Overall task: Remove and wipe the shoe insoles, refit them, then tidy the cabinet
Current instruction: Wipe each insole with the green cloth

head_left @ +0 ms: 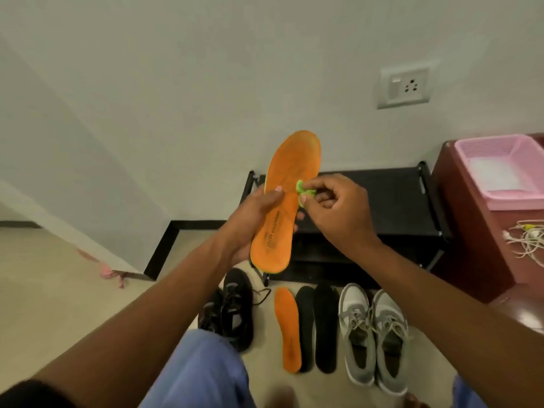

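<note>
Insole [287, 201], orange and printed with dark lettering near its heel, is held up in front of the wall, toe end uppermost and heel end down, above the black shoe rack [368, 201]. The left hand [253, 219] grips it from the left side around its lower half, thumb lying across the orange face and fingers wrapped behind; fingertips show at the right edge. The right hand [338, 210] sits just to the right of the insole at mid-length, its thumb and forefinger pinching a small bunched green cloth [303, 194] that touches the insole's right edge. The other fingers of that hand are curled loosely into the palm.

On the floor below, in front of the rack, a second orange insole [288, 328] lies flat, toe pointing towards the rack. Just beside it on the right lie two black insoles [316, 325], side by side and touching. To their right stands a pair of grey sneakers [372, 334] with the openings showing. To the left of the orange one sits a pair of black sneakers [232, 307] with loose laces.

At the right, a dark red cabinet [459, 231] carries a pink basket [506, 169] and a tangle of pale cable [527, 238]. A switch and socket plate [403, 86] is set in the wall above the rack.
</note>
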`<state>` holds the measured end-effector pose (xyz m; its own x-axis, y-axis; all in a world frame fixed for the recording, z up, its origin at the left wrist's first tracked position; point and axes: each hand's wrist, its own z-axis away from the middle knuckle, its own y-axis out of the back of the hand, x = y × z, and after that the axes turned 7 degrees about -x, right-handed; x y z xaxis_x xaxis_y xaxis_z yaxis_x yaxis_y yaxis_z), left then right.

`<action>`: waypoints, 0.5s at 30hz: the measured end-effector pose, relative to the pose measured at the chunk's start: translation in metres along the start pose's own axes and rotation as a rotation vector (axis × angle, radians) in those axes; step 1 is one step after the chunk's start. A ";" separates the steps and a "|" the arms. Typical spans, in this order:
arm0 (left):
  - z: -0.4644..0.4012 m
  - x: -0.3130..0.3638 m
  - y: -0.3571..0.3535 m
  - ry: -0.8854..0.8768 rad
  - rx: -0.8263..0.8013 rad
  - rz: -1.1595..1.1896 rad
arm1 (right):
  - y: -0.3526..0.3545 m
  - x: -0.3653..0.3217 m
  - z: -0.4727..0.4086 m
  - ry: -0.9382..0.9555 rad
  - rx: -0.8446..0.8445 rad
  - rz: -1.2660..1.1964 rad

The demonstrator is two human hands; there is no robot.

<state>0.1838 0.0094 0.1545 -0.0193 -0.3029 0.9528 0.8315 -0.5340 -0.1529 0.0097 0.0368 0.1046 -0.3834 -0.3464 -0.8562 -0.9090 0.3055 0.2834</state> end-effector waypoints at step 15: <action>-0.038 -0.056 -0.031 0.008 0.034 0.311 | 0.015 0.028 0.015 -0.075 -0.055 0.136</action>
<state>0.1382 0.0125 0.0959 0.2353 -0.4537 0.8596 0.8161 -0.3881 -0.4282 -0.0120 0.0448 0.0785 -0.4920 -0.2376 -0.8375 -0.8580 0.2955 0.4202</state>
